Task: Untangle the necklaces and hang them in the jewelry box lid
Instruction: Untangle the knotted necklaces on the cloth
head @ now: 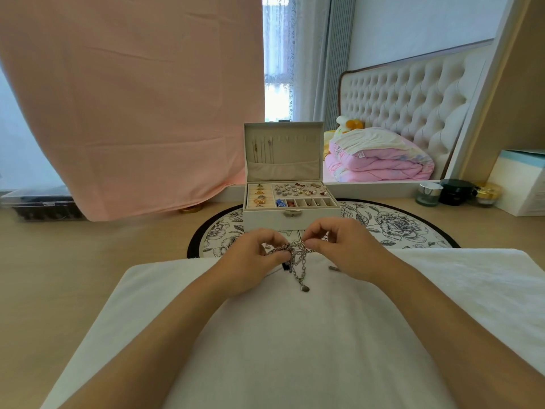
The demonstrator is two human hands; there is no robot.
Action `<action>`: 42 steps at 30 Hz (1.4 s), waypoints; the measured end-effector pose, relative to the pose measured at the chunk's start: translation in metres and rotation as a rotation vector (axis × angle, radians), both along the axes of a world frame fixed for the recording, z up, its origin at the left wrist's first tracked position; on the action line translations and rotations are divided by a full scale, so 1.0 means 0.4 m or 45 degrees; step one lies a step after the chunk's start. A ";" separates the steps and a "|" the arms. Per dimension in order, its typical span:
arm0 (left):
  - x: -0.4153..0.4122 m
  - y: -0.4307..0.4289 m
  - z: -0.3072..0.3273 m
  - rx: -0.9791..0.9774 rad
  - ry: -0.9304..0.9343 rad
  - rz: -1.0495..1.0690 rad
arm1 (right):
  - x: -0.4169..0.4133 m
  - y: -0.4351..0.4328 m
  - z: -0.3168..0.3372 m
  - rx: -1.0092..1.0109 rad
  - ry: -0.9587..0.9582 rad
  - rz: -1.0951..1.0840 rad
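Note:
A tangle of silver chain necklaces (296, 259) hangs between my hands just above a white towel (295, 335), with a small pendant dangling at its lowest point. My left hand (253, 261) pinches the left side of the tangle. My right hand (339, 249) pinches its right side with thumb and forefinger. Behind them stands the white jewelry box (290, 216), its lid (283, 152) upright and open. A few thin chains hang from hooks at the lid's left side; the hooks further right are bare.
The box sits on a round floral mat (392, 225) on a wooden tabletop. Cosmetic jars (429, 193) and a white carton (522, 184) stand at the right. A pink cloth (132, 107) hangs at the back left over a dark tray (41, 202). A mirror leans behind the box.

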State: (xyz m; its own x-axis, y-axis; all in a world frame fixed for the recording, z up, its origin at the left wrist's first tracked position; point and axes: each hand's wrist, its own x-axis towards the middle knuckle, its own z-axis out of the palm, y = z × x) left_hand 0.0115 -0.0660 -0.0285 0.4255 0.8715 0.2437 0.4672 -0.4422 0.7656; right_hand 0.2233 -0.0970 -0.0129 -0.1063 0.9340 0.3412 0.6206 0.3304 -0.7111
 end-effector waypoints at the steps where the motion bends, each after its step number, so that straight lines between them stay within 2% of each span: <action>1: 0.000 0.000 0.000 -0.002 -0.030 0.001 | 0.001 0.001 0.000 0.015 -0.005 -0.006; 5: 0.001 -0.001 0.003 -0.023 -0.071 -0.051 | 0.005 -0.003 0.008 0.063 -0.056 0.013; 10: 0.003 -0.014 0.016 -0.311 -0.266 -0.110 | 0.008 0.000 -0.002 0.071 -0.161 0.008; 16: 0.015 -0.026 0.020 -0.275 -0.230 -0.012 | -0.036 -0.005 -0.007 -0.143 0.112 0.015; 18: 0.014 -0.021 0.019 -0.213 -0.172 0.020 | -0.038 0.001 -0.013 -0.206 0.161 -0.011; 22: 0.014 -0.013 0.011 0.090 0.144 0.138 | -0.030 0.011 -0.027 -0.231 0.159 -0.103; 28: 0.027 -0.023 0.015 0.071 0.399 0.277 | -0.037 0.001 -0.012 -0.103 -0.252 -0.235; 30: 0.025 -0.019 0.017 -0.059 0.306 0.233 | -0.044 -0.004 -0.008 -0.107 -0.243 -0.238; 31: 0.025 -0.017 0.017 -0.138 0.227 0.206 | -0.048 -0.007 -0.007 -0.157 -0.150 -0.193; 34: 0.021 -0.012 0.029 -0.382 -0.040 0.206 | -0.057 -0.016 0.000 -0.418 0.349 0.058; 36: 0.015 -0.005 0.031 -0.509 -0.220 0.203 | -0.049 -0.020 0.004 -0.509 0.528 0.206; 37: 0.013 -0.005 0.030 -0.563 -0.310 0.164 | -0.043 -0.020 0.006 -0.535 0.513 0.250; 39: 0.010 -0.011 0.028 -0.682 -0.456 0.020 | -0.035 -0.023 0.009 -0.570 0.335 0.269; 42: 0.018 -0.027 0.025 -0.756 -0.523 -0.182 | -0.033 -0.028 0.010 -0.554 0.122 0.172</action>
State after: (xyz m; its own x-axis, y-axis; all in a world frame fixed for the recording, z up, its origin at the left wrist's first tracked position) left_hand 0.0188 -0.0770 -0.0187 0.5207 0.8492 -0.0881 0.0599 0.0666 0.9960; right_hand 0.2101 -0.1083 -0.0088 -0.2237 0.9725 -0.0652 0.5177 0.0619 -0.8533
